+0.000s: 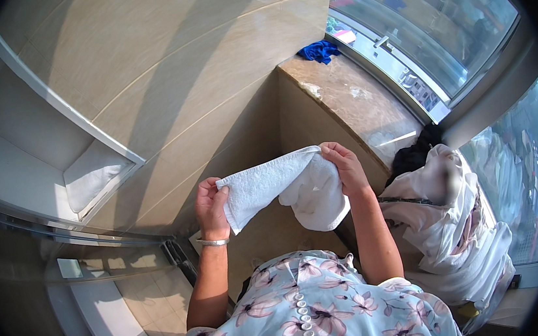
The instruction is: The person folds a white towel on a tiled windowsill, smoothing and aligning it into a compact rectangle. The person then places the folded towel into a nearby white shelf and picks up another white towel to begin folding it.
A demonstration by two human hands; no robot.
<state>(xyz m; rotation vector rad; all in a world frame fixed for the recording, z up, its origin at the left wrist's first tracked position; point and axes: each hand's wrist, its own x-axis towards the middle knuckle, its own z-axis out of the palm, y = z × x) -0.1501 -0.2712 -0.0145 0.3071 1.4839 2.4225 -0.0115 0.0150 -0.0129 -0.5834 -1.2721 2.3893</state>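
Observation:
A white terry towel (263, 176) is stretched between my two hands in front of my body. My left hand (211, 205) pinches one corner, thumb on top, and a bracelet circles that wrist. At the other end my right hand (346, 165) grips the towel's upper edge. Below the right hand, part of the cloth hangs down in a loose, bunched fold. Between the hands the upper edge runs fairly straight, slanting up toward the right.
A stone-topped ledge (356, 96) runs along the window at the right, with a blue cloth (318, 52) at its far end. White clothes (442, 228) are heaped at my right. A white-framed recess (23, 141) is set in the tiled wall (205, 56) on the left.

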